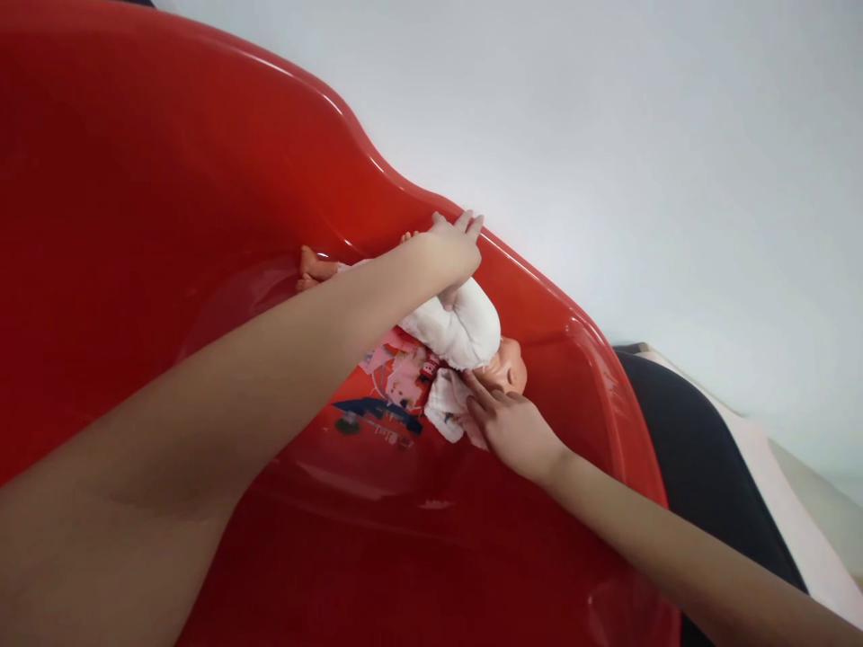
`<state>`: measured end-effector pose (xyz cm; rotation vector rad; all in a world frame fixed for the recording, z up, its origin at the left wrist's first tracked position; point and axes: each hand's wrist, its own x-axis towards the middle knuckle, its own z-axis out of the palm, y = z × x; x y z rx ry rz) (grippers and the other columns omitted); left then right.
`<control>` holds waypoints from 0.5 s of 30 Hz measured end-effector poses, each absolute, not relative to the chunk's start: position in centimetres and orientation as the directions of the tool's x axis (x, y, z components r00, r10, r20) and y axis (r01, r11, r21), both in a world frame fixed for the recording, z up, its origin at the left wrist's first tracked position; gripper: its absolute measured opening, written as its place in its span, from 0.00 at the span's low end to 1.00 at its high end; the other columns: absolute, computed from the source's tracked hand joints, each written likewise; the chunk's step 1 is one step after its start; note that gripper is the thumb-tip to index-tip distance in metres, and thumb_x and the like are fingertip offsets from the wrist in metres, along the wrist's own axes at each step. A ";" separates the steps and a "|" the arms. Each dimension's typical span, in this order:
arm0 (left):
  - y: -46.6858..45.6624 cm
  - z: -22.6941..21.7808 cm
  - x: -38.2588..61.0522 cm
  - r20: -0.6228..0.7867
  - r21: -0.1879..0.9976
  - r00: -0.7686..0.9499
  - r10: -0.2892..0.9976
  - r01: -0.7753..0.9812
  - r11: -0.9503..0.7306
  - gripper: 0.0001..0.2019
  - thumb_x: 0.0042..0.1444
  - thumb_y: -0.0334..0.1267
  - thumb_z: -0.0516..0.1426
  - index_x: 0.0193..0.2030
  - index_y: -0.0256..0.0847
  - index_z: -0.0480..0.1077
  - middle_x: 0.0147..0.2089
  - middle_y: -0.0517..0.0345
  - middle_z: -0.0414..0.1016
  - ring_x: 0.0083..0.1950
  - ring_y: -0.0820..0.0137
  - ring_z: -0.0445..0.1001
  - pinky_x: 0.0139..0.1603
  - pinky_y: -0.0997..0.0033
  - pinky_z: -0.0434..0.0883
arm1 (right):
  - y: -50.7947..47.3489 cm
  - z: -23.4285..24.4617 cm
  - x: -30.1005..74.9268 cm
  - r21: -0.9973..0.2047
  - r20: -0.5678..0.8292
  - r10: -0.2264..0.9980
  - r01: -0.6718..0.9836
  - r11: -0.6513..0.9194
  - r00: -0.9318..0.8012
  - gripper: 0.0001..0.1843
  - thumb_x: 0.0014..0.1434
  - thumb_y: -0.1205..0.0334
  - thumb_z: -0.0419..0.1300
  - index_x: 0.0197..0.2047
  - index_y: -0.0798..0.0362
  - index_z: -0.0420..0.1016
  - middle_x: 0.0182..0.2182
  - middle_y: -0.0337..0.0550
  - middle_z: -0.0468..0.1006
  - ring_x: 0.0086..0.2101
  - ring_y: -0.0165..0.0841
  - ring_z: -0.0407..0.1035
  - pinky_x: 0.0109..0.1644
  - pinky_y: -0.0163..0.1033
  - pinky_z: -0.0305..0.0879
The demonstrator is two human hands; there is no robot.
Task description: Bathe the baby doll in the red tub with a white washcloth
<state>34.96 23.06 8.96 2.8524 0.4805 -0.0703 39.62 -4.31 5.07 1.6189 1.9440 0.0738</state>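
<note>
A baby doll [513, 364] in white clothing lies on its side in a red plastic tub [168, 162], its head to the right and bare feet to the left. My left hand [456, 250] is above the doll's raised white sleeve, fingers spread toward the tub's rim; its thumb side is partly hidden. At the doll's neck, my right hand [516, 429] has its fingers on a bunched white cloth [449, 403]. Whether this cloth belongs to the doll's clothing I cannot tell. My left forearm covers part of the doll's body and legs.
A colourful cartoon print [397, 386] marks the tub's surface below the doll. The curved rim runs close behind the doll, against a pale wall [607, 162]. To the right, outside the tub, is a dark padded surface [701, 449] with a light edge.
</note>
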 end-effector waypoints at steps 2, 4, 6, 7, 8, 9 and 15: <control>23.2 8.7 35.1 -0.081 0.202 0.950 0.301 0.311 -0.929 0.44 0.44 0.57 0.71 0.69 0.48 0.69 0.83 0.59 0.29 0.79 0.33 0.30 0.74 0.28 0.41 | -4.5 4.7 39.7 0.404 -0.402 0.911 0.875 0.265 -0.090 0.18 0.72 0.63 0.51 0.53 0.62 0.79 0.68 0.64 0.64 0.43 0.42 0.78 0.46 0.47 0.75; 23.5 8.4 35.3 -0.061 0.208 0.954 0.294 0.301 -0.931 0.44 0.45 0.59 0.69 0.69 0.49 0.69 0.83 0.61 0.29 0.79 0.33 0.29 0.75 0.29 0.41 | -4.9 4.2 39.8 0.377 -0.394 0.912 0.884 0.276 -0.117 0.17 0.73 0.62 0.51 0.52 0.60 0.79 0.65 0.61 0.70 0.42 0.40 0.77 0.47 0.46 0.73; 23.7 8.0 35.5 -0.051 0.234 0.952 0.303 0.307 -0.923 0.44 0.45 0.60 0.69 0.70 0.50 0.69 0.83 0.62 0.30 0.79 0.33 0.28 0.75 0.29 0.42 | -5.1 3.9 39.8 0.346 -0.395 0.908 0.894 0.285 -0.137 0.16 0.73 0.62 0.51 0.49 0.58 0.79 0.57 0.56 0.77 0.40 0.38 0.76 0.47 0.45 0.71; 23.9 7.8 35.6 -0.047 0.250 0.950 0.309 0.311 -0.917 0.45 0.45 0.61 0.69 0.70 0.51 0.68 0.83 0.62 0.31 0.79 0.33 0.29 0.74 0.29 0.42 | -5.1 3.9 39.8 0.340 -0.395 0.908 0.896 0.286 -0.140 0.16 0.73 0.62 0.51 0.48 0.57 0.79 0.52 0.54 0.79 0.39 0.38 0.75 0.46 0.44 0.70; 23.9 7.7 35.7 -0.039 0.268 0.949 0.314 0.312 -0.911 0.46 0.45 0.61 0.68 0.71 0.51 0.67 0.83 0.61 0.31 0.79 0.33 0.29 0.74 0.29 0.43 | -5.0 4.1 39.7 0.340 -0.395 0.908 0.896 0.286 -0.140 0.15 0.73 0.62 0.51 0.47 0.56 0.79 0.47 0.52 0.80 0.38 0.38 0.74 0.44 0.44 0.69; 24.0 7.6 35.7 -0.031 0.288 0.948 0.318 0.313 -0.905 0.46 0.45 0.62 0.68 0.71 0.52 0.66 0.83 0.62 0.32 0.79 0.33 0.29 0.74 0.29 0.43 | -4.7 4.3 39.7 0.346 -0.392 0.909 0.894 0.284 -0.137 0.14 0.73 0.62 0.51 0.48 0.56 0.78 0.44 0.51 0.79 0.38 0.38 0.73 0.42 0.43 0.67; 24.0 7.8 35.3 -0.051 0.349 0.928 0.368 0.362 -0.864 0.50 0.47 0.62 0.67 0.76 0.52 0.57 0.83 0.59 0.30 0.78 0.30 0.28 0.74 0.28 0.44 | -2.4 6.2 39.9 0.430 -0.406 0.913 0.891 0.146 0.046 0.18 0.73 0.64 0.46 0.54 0.57 0.76 0.46 0.54 0.77 0.42 0.42 0.74 0.40 0.43 0.67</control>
